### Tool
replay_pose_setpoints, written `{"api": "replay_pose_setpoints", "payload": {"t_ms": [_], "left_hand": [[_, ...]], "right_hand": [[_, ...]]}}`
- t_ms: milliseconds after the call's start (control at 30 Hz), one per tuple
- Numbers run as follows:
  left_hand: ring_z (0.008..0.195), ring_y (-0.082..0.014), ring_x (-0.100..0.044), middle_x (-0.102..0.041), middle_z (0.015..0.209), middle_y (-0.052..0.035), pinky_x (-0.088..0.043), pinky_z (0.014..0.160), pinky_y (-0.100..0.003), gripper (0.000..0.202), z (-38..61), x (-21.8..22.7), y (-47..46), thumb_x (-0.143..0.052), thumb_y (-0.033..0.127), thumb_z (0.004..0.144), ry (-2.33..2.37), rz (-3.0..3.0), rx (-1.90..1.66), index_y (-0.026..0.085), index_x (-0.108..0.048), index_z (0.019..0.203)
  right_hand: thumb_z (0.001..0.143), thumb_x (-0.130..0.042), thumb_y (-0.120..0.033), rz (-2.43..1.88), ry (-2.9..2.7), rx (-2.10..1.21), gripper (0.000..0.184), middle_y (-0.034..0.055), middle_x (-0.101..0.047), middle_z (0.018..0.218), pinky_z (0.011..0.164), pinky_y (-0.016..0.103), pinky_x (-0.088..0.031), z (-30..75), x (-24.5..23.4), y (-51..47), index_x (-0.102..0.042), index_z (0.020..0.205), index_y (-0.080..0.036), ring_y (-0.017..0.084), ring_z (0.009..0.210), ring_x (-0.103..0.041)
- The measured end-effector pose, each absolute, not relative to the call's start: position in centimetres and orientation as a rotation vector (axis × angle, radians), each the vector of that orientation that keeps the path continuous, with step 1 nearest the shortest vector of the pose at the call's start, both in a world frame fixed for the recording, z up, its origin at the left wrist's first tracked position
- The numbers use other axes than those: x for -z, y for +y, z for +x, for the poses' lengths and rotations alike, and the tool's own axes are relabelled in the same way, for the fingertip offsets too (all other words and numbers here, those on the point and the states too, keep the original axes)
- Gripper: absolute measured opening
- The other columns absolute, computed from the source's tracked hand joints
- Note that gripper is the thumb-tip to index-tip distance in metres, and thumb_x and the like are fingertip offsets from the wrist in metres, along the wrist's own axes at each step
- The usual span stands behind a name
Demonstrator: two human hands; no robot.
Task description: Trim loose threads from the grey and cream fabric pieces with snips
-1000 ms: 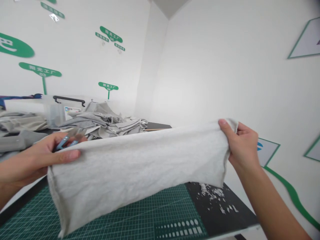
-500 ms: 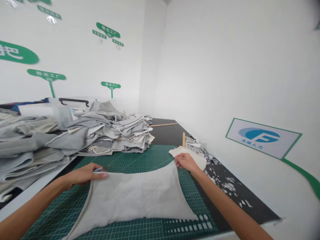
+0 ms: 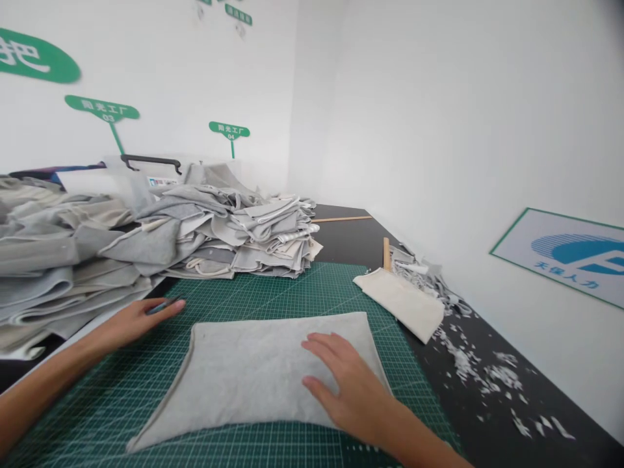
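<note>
While you work at this station, your right hand (image 3: 348, 383) lies open and flat on a rectangular light-grey knit fabric panel (image 3: 244, 383), its fingers (image 3: 322, 344) spread and pressing on the right part of the cloth without gripping it. The panel rests flat near the lower edge of a green gridded cutting mat (image 3: 302, 286), with its hemmed edges visible. Your left hand (image 3: 131, 323) sits just beside the panel's left edge, not touching it, with its fingers (image 3: 163, 309) lightly closed on a slim blue-handled cutting tool (image 3: 163, 305); most of the tool is hidden, so you cannot confirm its type or how firmly it is held. To the right of the panel, a cream fabric piece (image 3: 400, 302) lies diagonally across the mat's edge, overlapping a black tabletop (image 3: 341, 234). A short wooden strip (image 3: 386, 253) stands just behind that piece, and white fabric scraps (image 3: 482, 370) are scattered across the tabletop. Beyond the mat, you will see a stack of folded grey fabric pieces (image 3: 253, 240), with a larger grey heap (image 3: 63, 260) to its left and a translucent plastic bin with a black handle (image 3: 151, 166) behind them.
</note>
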State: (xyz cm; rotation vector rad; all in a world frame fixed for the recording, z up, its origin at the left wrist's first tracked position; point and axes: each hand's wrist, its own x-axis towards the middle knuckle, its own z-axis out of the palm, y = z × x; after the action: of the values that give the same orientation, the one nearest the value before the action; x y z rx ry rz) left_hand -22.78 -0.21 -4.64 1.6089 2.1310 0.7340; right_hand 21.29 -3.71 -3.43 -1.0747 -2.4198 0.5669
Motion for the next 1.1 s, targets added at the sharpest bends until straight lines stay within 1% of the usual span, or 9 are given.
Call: {"api": "replay_pose_setpoints", "payload": {"t_ms": [100,200,433,600,733,800,900,1000,1100], "left_hand": [[0.104,-0.0288,-0.064,-0.074,0.104,0.0010,-0.047,0.096,-0.039,0.065,-23.2,2.8,-1.8,-0.052,0.073,0.085,2.103,1.576,-0.682,0.017,-0.067,0.115],[0.113,-0.0273,-0.061,-0.070,0.119,0.0013,-0.044,0.101,-0.034,0.058,-21.7,1.8,-3.1,-0.054,0.067,0.087,1.974,1.647,-0.681,0.021,-0.065,0.121],[0.098,-0.0281,-0.065,-0.073,0.114,-0.0039,-0.050,0.079,-0.031,0.045,-15.0,1.7,-2.7,-0.060,0.057,0.086,1.716,1.820,-0.667,0.024,-0.072,0.114],[0.101,-0.0274,-0.064,-0.072,0.116,-0.0043,-0.048,0.083,-0.032,0.045,-14.7,2.2,-0.2,-0.054,0.055,0.090,1.697,1.810,-0.782,0.022,-0.070,0.116],[0.106,-0.0282,-0.064,-0.074,0.113,-0.0045,-0.047,0.093,-0.035,0.043,-17.0,4.1,0.6,-0.057,0.055,0.088,1.646,1.748,-0.827,0.021,-0.074,0.109],[0.107,-0.0274,-0.064,-0.074,0.112,-0.0052,-0.047,0.094,-0.034,0.042,-18.3,5.4,0.6,-0.060,0.055,0.087,1.630,1.689,-0.862,0.021,-0.075,0.106],[0.085,-0.0193,-0.067,-0.073,0.095,-0.0059,-0.052,0.077,-0.031,0.044,-19.9,7.2,0.7,-0.057,0.055,0.092,1.626,1.559,-0.936,0.016,-0.071,0.107],[0.051,-0.0084,-0.052,-0.061,0.073,0.0012,-0.046,0.051,-0.023,0.044,-20.5,8.3,0.8,-0.049,0.053,0.099,1.599,1.428,-1.000,0.013,-0.062,0.112],[0.048,-0.0061,-0.047,-0.057,0.071,0.0027,-0.043,0.046,-0.020,0.040,-20.3,8.5,1.0,-0.049,0.050,0.100,1.555,1.354,-1.054,0.013,-0.060,0.110]], "right_hand": [[0.093,-0.058,-0.049,-0.936,-2.623,-0.679,0.061,0.0077,-0.042,0.157,0.123,0.054,-0.022,20.9,4.2,-4.5,-0.044,0.148,-0.027,0.030,0.145,-0.037],[0.090,-0.060,-0.054,-0.841,-2.765,-0.711,0.069,0.0084,-0.035,0.160,0.122,0.054,-0.024,21.3,5.5,-4.2,-0.040,0.150,-0.027,0.032,0.147,-0.033],[0.095,-0.056,-0.044,-0.780,-2.838,-0.538,0.059,0.0120,-0.034,0.157,0.117,0.057,-0.032,21.6,8.2,-3.5,-0.044,0.148,-0.022,0.033,0.146,-0.034],[0.094,-0.058,-0.036,-0.718,-2.820,-0.367,0.056,0.0107,-0.039,0.154,0.114,0.053,-0.040,21.6,8.9,-3.4,-0.046,0.147,-0.023,0.032,0.142,-0.042],[0.094,-0.057,-0.040,-0.596,-2.885,-0.032,0.051,0.0157,-0.050,0.146,0.099,0.051,-0.056,21.3,9.1,-2.7,-0.055,0.141,-0.018,0.036,0.130,-0.055],[0.093,-0.060,-0.033,-0.515,-2.891,0.107,0.047,0.0154,-0.057,0.139,0.091,0.048,-0.061,21.2,8.5,-2.6,-0.057,0.137,-0.018,0.036,0.121,-0.063],[0.090,-0.064,-0.029,-0.505,-2.795,0.104,0.049,0.0127,-0.066,0.131,0.087,0.046,-0.063,20.6,6.6,-2.6,-0.056,0.137,-0.020,0.033,0.110,-0.071],[0.088,-0.066,-0.029,-0.654,-2.567,-0.071,0.041,0.0108,-0.076,0.115,0.081,0.043,-0.063,18.3,4.1,-2.4,-0.061,0.129,-0.024,0.030,0.096,-0.074],[0.090,-0.057,-0.017,-0.736,-2.413,-0.333,0.023,0.0094,-0.076,0.093,0.075,0.039,-0.060,13.8,2.6,-1.3,-0.069,0.109,-0.023,0.025,0.083,-0.072]]}}
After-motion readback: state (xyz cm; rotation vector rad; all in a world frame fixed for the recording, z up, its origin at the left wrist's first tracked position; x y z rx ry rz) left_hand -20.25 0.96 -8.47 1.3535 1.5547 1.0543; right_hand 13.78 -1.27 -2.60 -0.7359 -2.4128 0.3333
